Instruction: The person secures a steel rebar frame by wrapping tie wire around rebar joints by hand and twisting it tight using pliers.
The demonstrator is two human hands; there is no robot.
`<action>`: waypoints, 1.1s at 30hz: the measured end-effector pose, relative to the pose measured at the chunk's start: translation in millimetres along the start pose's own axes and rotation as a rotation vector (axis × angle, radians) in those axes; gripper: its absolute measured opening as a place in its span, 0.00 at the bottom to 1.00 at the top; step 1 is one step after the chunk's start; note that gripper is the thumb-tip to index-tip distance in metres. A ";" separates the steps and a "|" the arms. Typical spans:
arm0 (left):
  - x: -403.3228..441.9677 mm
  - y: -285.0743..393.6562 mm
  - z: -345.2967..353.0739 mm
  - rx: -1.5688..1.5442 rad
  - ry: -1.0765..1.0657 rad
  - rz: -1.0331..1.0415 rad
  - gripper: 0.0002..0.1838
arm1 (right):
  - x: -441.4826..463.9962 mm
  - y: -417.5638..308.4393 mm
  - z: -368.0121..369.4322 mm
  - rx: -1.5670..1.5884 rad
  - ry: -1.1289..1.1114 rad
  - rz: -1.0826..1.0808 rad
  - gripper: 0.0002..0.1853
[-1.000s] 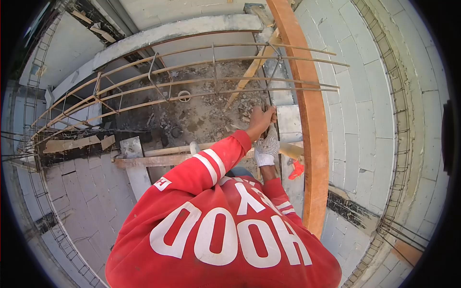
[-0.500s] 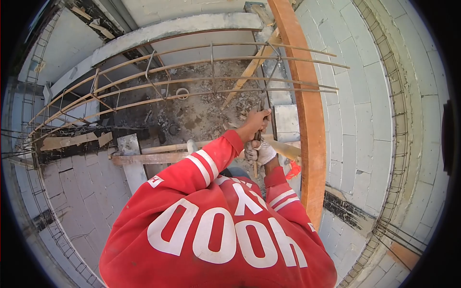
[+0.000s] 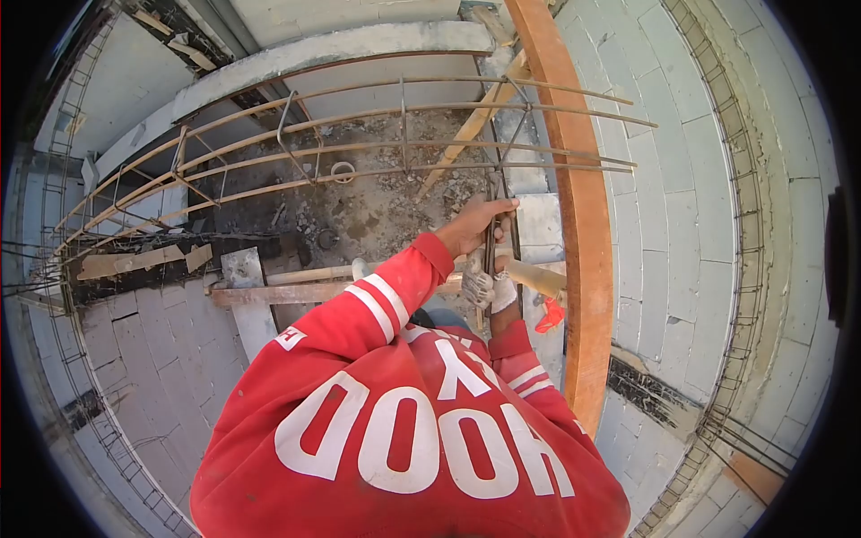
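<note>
My left hand [image 3: 480, 224] is bare and closed round a slim dark metal bar [image 3: 491, 247], with the thumb pointing right. The bar runs lengthwise away from my body; its kind is not clear. Just below, my right hand [image 3: 489, 287] in a dirty white and grey glove is closed round the lower part of the same bar. Its fingers partly hide what they grip. Beyond my left hand, the near end of a rebar cage [image 3: 404, 143] stretches across the view, made of long rods with bent stirrups.
An orange-brown wooden beam [image 3: 574, 224] stands close to the right of my hands. A slanting wooden prop [image 3: 471, 134] and a horizontal timber [image 3: 305, 294] are nearby. Rubble covers the floor [image 3: 359, 211] below. A pale block wall [image 3: 659, 179] rises on the right; a red scrap [image 3: 550, 316] hangs near my right wrist.
Both hands have shifted slightly, the left a little to the right and up. The fingers of my right hand have turned, so more of the glove shows. The cage appears slightly shifted right.
</note>
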State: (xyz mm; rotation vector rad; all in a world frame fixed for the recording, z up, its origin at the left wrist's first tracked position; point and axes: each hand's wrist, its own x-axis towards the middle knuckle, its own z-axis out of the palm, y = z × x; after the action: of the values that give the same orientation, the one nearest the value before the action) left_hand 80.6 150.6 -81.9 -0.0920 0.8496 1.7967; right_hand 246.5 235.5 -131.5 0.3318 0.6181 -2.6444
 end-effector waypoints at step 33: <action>-7.9 11.6 -5.0 -0.029 -0.189 0.038 0.12 | 11.9 -3.6 34.7 -0.276 -0.026 -0.011 0.14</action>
State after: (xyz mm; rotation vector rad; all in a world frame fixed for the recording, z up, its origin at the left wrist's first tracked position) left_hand 72.3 139.6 -76.3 0.0751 0.6949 1.8214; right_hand 229.7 218.4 -103.6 0.2115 0.9641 -2.5254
